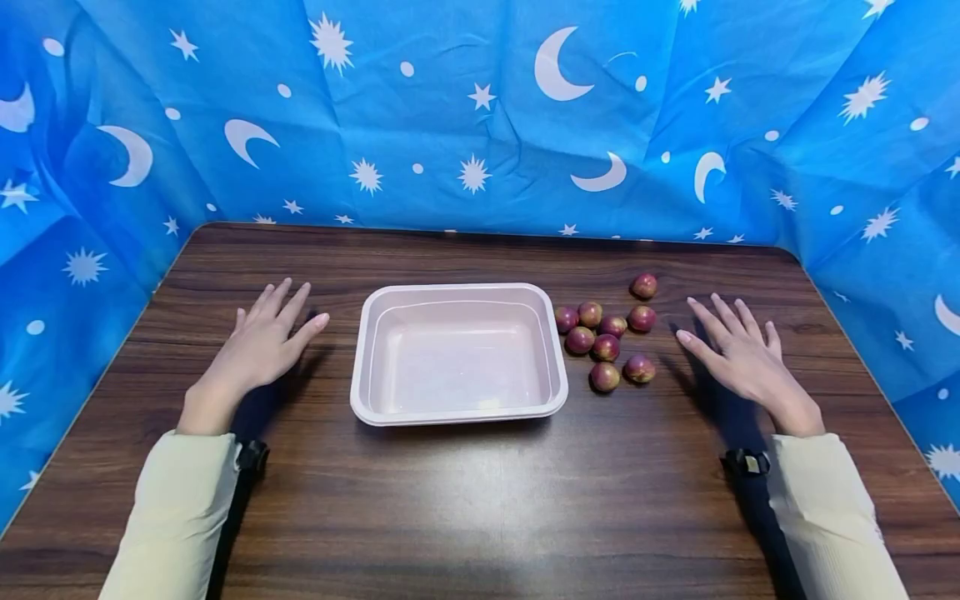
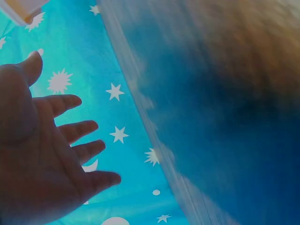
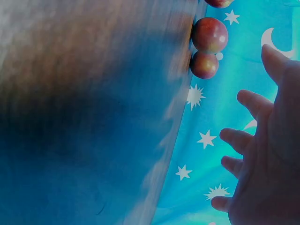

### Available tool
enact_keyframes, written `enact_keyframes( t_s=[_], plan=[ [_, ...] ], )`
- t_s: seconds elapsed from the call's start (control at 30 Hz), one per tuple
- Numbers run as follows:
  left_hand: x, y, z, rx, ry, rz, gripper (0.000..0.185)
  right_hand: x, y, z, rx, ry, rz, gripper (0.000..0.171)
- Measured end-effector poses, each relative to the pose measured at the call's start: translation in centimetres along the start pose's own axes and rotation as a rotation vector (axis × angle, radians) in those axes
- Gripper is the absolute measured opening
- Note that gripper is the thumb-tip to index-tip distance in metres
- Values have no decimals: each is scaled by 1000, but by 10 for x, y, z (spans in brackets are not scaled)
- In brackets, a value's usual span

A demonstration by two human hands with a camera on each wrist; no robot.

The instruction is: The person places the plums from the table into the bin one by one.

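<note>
1. A pink tray (image 1: 360,367) is set at the middle of a dark wooden table (image 1: 465,517); it is taken as the landmark. Nothing is seen inside it.
2. Eight small reddish fruits (image 1: 606,347) are clustered just right of the tray, the nearest one (image 1: 566,318) almost touching its right rim. One (image 1: 643,286) lies apart, to the right of the tray's far corner.
3. The left hand (image 1: 262,342) is spread to the left of the tray, fingers straight and splayed, nothing held. From the left wrist view the palm (image 2: 33,164) is seen flat and open.
4. The right hand (image 1: 738,350) is laid out to the right of the fruits, near but not touching them, fingers wide, nothing held. Two fruits (image 3: 209,35) are seen beyond its fingers (image 3: 253,101) in the right wrist view.
5. Handling, as judged: the fruits are light, round, smooth-skinned and likely firm; rolling is to be expected. Each is best pinched across its widest part, with light pressure to spare the skin.
6. A blue star-and-moon cloth (image 1: 480,125) is hung behind and beside the table.
</note>
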State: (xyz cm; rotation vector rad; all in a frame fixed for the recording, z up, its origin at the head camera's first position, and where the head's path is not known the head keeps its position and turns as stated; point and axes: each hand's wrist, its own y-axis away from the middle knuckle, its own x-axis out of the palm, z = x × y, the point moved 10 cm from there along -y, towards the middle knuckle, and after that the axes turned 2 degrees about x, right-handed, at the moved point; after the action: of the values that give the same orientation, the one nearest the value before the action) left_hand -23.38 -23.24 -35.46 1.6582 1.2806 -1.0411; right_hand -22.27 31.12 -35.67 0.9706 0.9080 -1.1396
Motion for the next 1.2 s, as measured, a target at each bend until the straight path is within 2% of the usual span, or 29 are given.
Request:
enact_keyframes(
  t_s=[0.2, 0.43, 0.53, 0.67, 0.8, 0.9, 1.03, 1.2],
  plan=[
    [-4, -7, -11, 44, 157, 26, 72, -4, -1, 6, -26, -58, -14, 67],
    [-7, -13, -25, 34, 362, 46, 68, -12, -3, 20, -92, -157, -48, 65],
    [-5, -15, -30, 22, 498, 51, 63, -13, -2, 20, -56, -203, -23, 64],
    [0, -19, -35, 4, 741, 81, 55, -10, -1, 19, -1, -247, 16, 64],
    [5, -19, -39, -23, 941, 111, 49, -10, 0, 22, -8, -291, 32, 61],
    [8, -19, -42, -46, 1050, 125, 42, -9, 1, 25, -25, -317, 43, 58],
    [10, -19, -46, -69, 1107, 141, 35, -10, 2, 27, -41, -336, 46, 55],
    [11, -18, -50, -91, 1100, 145, 35, -13, 1, 30, -74, -334, 15, 48]
  ],
)
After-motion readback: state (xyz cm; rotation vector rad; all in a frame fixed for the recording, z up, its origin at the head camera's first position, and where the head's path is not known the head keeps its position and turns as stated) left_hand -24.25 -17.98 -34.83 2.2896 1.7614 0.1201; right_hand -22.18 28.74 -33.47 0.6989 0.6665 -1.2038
